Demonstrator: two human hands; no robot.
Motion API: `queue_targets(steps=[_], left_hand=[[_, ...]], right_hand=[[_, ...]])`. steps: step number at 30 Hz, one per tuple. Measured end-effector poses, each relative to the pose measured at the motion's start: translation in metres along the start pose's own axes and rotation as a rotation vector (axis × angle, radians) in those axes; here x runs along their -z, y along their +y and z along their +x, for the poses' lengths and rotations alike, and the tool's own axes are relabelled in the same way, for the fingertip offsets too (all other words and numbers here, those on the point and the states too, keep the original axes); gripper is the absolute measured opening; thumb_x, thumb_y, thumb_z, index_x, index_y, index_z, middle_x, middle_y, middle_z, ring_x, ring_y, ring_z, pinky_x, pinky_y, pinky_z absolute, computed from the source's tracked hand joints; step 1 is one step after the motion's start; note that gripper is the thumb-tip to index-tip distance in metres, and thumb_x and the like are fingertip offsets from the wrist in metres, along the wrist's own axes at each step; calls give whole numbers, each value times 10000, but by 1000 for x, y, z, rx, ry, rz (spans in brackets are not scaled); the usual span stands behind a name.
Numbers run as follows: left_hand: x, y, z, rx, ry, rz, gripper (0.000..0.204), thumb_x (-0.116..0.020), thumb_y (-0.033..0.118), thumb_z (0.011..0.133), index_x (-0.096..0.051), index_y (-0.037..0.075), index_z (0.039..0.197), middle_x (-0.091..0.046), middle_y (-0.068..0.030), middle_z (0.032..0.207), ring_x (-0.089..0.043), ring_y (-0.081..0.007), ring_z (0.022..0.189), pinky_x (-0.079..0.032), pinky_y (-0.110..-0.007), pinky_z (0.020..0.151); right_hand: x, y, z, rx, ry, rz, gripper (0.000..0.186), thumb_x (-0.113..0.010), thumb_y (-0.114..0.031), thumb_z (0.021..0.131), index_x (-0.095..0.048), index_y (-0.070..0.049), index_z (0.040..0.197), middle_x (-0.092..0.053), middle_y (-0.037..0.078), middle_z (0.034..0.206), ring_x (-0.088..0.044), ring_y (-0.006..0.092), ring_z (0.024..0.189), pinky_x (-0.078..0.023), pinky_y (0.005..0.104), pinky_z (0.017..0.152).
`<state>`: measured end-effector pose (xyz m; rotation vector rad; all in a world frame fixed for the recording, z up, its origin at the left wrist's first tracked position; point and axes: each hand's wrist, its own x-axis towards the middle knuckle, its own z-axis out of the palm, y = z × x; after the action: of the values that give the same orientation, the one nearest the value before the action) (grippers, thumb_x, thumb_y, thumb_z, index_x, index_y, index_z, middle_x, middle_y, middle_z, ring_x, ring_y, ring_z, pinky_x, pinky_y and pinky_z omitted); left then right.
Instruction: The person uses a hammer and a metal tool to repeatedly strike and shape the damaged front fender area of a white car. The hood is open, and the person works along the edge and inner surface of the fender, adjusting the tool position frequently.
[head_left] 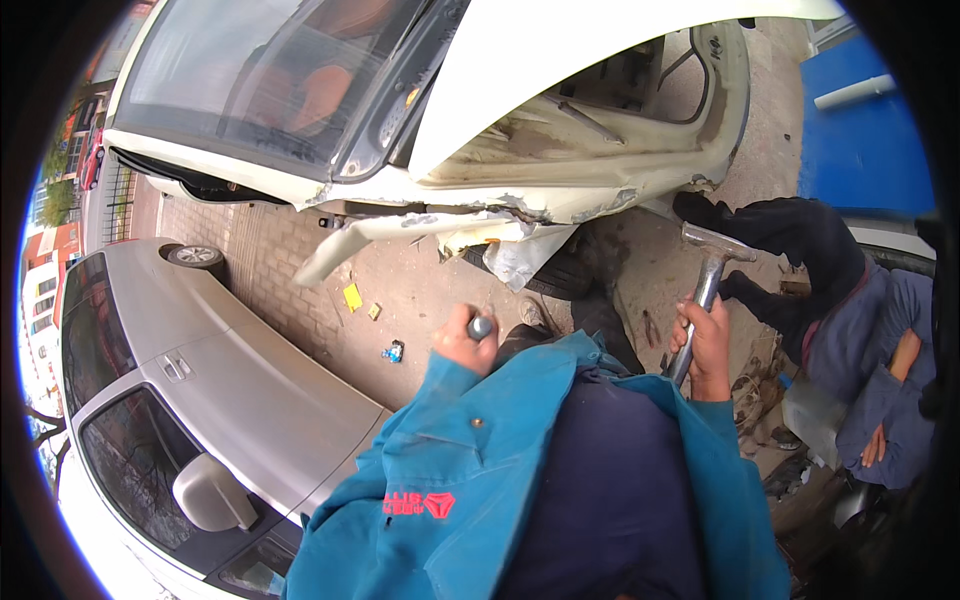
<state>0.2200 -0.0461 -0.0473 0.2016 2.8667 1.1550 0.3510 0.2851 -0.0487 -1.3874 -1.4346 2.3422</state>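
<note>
My right hand (706, 338) is wrapped round the metal handle of a hammer (712, 262), which points up and away with its head at the top. My left hand (462, 340) is closed on a grey metal rod (481, 327). Its round end faces me, so the rest of the rod is hard to make out. Beyond both hands stands a white car (400, 192) with a torn, bent edge and scraped paint along its lower body. A strip of bent white body panel (345, 248) sticks out to the left. Neither tool touches the car.
A silver car (250, 350) stands close on my left. At the right a person in grey-blue clothes (850, 350) sits low, arms folded. Pliers (651, 328), a yellow scrap (352, 297) and a small blue packet (394, 351) lie on the ground. A tyre (560, 275) shows under the white car.
</note>
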Motion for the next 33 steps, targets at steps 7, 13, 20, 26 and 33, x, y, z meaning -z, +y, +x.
queue_targets(steps=[7, 13, 20, 26, 33], left_hand=[[53, -17, 49, -420, 201, 114, 194, -811, 88, 904, -629, 59, 843, -630, -151, 695, -637, -354, 583, -504, -457, 540], [72, -56, 118, -537, 147, 345, 267, -747, 44, 854, -713, 23, 1118, -753, -171, 1126, -697, -383, 1121, -576, -479, 975], [78, -96, 167, -630, 11, 497, 423, -806, 67, 742, -743, 15, 1157, -738, -188, 1266, -646, -403, 1266, -516, -484, 1123], [69, -123, 193, -526, -181, 372, 337, -797, 193, 794, -743, 8, 1070, -719, -221, 1080, -663, -439, 1105, -544, -512, 1005], [49, -132, 209, -427, -290, 326, 330, -757, 290, 814, -739, 3, 976, -696, -259, 1010, -682, -470, 1026, -546, -533, 946]], right_hand=[[-12, -1, 1, 22, 11, -118, 214, -689, -79, 968, -521, -64, 1100, -532, 48, 782, -532, 130, 503, -470, 329, 427], [-39, 18, -22, 33, -112, -132, 254, -717, -63, 926, -530, -64, 1098, -552, 49, 774, -546, 129, 489, -470, 325, 429], [-34, 43, -52, 59, -86, -125, 259, -716, -64, 918, -524, -72, 1092, -550, 48, 762, -543, 130, 480, -462, 330, 420], [-17, 56, -74, 49, 19, -31, 250, -695, -66, 943, -501, -84, 1100, -537, 52, 795, -539, 133, 497, -462, 337, 422], [-8, 68, -85, 48, -15, -105, 232, -699, -73, 940, -517, -80, 1083, -552, 46, 786, -543, 133, 499, -466, 331, 439]])
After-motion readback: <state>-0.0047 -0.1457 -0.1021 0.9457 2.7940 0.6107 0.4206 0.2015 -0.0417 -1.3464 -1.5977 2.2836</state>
